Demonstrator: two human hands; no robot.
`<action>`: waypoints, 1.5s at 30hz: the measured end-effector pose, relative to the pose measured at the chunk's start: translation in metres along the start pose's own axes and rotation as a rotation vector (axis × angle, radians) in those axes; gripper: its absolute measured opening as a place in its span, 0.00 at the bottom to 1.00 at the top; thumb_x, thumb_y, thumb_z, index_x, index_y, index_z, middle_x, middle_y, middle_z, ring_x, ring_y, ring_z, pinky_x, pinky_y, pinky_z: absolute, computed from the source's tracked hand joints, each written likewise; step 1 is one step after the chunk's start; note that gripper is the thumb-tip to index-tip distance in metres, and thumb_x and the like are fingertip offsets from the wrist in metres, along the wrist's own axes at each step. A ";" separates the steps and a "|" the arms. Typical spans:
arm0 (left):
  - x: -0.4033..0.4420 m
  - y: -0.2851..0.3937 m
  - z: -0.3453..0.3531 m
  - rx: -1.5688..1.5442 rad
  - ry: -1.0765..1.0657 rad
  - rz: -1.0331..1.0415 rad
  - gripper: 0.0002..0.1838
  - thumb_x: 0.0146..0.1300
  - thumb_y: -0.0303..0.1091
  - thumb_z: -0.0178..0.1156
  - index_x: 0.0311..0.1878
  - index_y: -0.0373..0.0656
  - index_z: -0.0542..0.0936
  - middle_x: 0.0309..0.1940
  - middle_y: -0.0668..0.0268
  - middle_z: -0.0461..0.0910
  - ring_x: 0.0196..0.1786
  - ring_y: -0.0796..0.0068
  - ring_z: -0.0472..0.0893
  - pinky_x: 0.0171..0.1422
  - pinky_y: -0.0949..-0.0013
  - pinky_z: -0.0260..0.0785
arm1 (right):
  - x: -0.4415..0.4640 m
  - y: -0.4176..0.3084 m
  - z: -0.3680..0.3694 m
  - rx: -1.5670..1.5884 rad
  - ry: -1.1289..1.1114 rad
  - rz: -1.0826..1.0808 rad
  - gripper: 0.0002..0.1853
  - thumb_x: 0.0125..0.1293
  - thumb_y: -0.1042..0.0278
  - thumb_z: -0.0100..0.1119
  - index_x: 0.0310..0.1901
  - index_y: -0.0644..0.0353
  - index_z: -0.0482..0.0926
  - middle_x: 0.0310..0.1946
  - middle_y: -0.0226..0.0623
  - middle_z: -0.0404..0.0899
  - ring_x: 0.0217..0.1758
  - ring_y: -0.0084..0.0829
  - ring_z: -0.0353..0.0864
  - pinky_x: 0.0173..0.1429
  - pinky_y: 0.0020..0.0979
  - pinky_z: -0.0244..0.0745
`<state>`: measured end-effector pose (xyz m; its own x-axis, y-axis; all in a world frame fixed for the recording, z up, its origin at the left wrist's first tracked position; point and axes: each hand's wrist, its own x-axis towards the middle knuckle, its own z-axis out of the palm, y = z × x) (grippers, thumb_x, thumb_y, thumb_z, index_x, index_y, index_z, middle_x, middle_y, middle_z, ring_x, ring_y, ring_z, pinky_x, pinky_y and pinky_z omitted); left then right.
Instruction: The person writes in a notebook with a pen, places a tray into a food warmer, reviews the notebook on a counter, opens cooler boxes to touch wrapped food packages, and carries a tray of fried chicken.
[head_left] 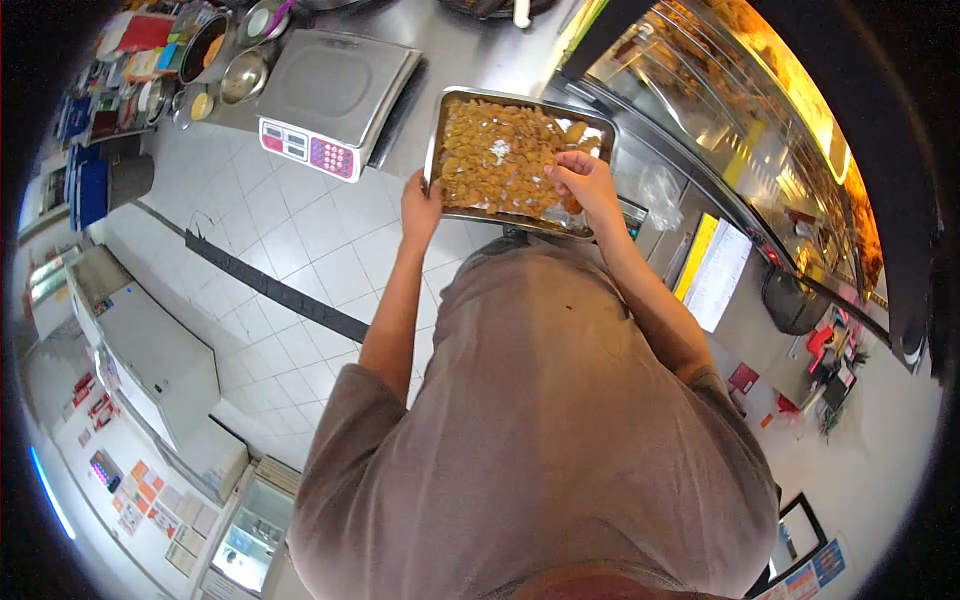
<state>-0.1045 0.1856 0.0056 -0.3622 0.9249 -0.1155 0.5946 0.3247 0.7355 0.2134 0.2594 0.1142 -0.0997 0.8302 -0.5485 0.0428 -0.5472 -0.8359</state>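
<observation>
Your left hand (421,205) grasps the left edge of the tray (434,150), directly before you. Your right hand (588,188) pinches over the food (490,150) — on what, I cannot tell. Lopsided support could tip it — spilling pieces.

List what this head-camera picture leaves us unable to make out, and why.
All in the head view:
What, if anything, the right hand pinches: too small, partly hidden by its fingers.
The floor of the tray: mostly covered by brown pieces.
Writing on the white sheet: too small.
Readings on the scale: too small.
The dark item at the top: cut off by the edge.
</observation>
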 end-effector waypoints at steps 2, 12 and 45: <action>-0.011 -0.014 -0.001 -0.064 -0.021 -0.063 0.22 0.70 0.35 0.64 0.62 0.30 0.79 0.53 0.44 0.83 0.53 0.48 0.84 0.59 0.57 0.76 | 0.028 0.003 0.021 -0.200 -0.004 -0.034 0.18 0.60 0.61 0.79 0.42 0.68 0.86 0.33 0.37 0.87 0.34 0.25 0.85 0.40 0.26 0.78; -0.039 0.024 -0.022 -0.212 0.022 -0.309 0.16 0.74 0.28 0.61 0.62 0.39 0.82 0.54 0.51 0.86 0.56 0.59 0.85 0.63 0.61 0.75 | 0.210 -0.075 0.284 -0.616 -0.132 -0.460 0.27 0.50 0.42 0.79 0.38 0.61 0.88 0.35 0.47 0.89 0.39 0.46 0.90 0.48 0.40 0.83; 0.035 0.060 -0.047 0.065 -0.448 0.156 0.09 0.77 0.29 0.56 0.53 0.33 0.76 0.36 0.65 0.77 0.37 0.75 0.74 0.44 0.67 0.71 | -0.070 0.061 -0.135 -0.214 0.551 -0.149 0.14 0.71 0.66 0.62 0.51 0.66 0.78 0.45 0.56 0.84 0.51 0.55 0.84 0.55 0.48 0.77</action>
<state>-0.1149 0.2287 0.0770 0.0720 0.9531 -0.2938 0.6665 0.1732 0.7251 0.3572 0.1823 0.0993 0.4064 0.8606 -0.3070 0.2729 -0.4350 -0.8581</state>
